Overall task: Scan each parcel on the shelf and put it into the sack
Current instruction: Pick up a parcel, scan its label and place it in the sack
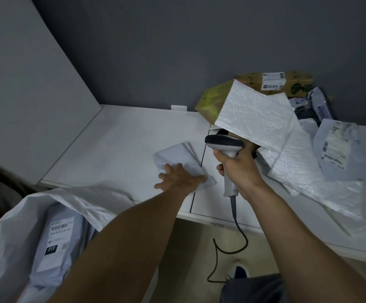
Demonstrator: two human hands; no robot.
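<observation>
Overall: 1 parcel looks ready for scanning; several more wait, so the task seems partly done.
Shelf: long white laminate shelf, its front edge toward the person.
Sack: big white woven plastic sack gaping below the shelf's front-left edge, probably parked there for a short drop; inside lies 1 grey poly mailer with a barcode label, perhaps more beneath.
Pile: white bubble mailers, a brown cardboard box and grey labelled bags heaped toward the shelf's back-right corner.
Current parcel: small pale-grey folded poly parcel near the front edge, no label showing.
Scanner: grey corded pistol-grip barcode scanner, head just beside that parcel.
Left hand: fingers spread flat on the parcel, likely pinning it.
Right hand: fingers wrapped round the scanner's handle.
</observation>
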